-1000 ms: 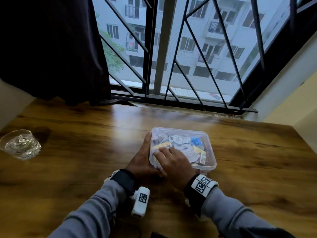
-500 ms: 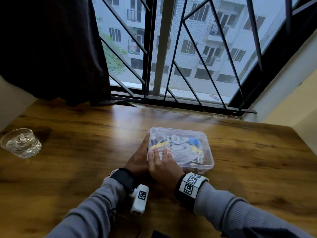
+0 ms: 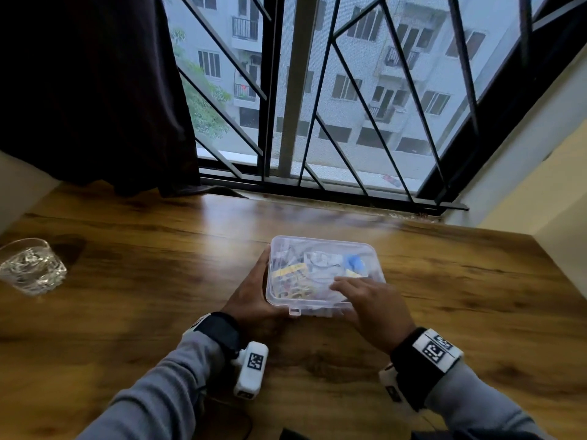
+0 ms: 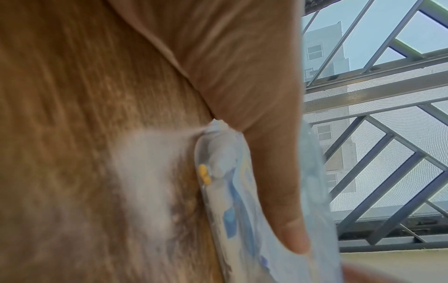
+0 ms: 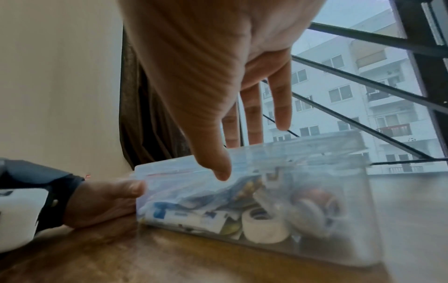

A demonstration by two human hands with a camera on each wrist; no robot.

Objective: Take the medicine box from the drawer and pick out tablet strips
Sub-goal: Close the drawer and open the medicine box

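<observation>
A clear plastic medicine box [image 3: 324,239] with its lid down lies on the wooden table [image 3: 143,281]. Tablet strips, a blue item and a tape roll [image 5: 264,224] show through its walls. My left hand [image 3: 251,290] holds the box's left side, fingers along the wall and thumb [image 5: 132,188] at the near left lid corner. My right hand [image 3: 359,296] is spread over the lid's right front part with straight fingers [image 5: 281,107]. Its thumb hangs in front of the near wall. A small latch tab [image 3: 294,311] sticks out of the near edge.
A glass of water [image 3: 30,268] stands at the table's far left. Behind the table are a dark curtain [image 3: 95,90] and a barred window [image 3: 349,122]. A wall [image 3: 540,201] borders the table on the right.
My right hand has slid from the lid's left front part to its right front part. The left hand stays against the box's left side.
</observation>
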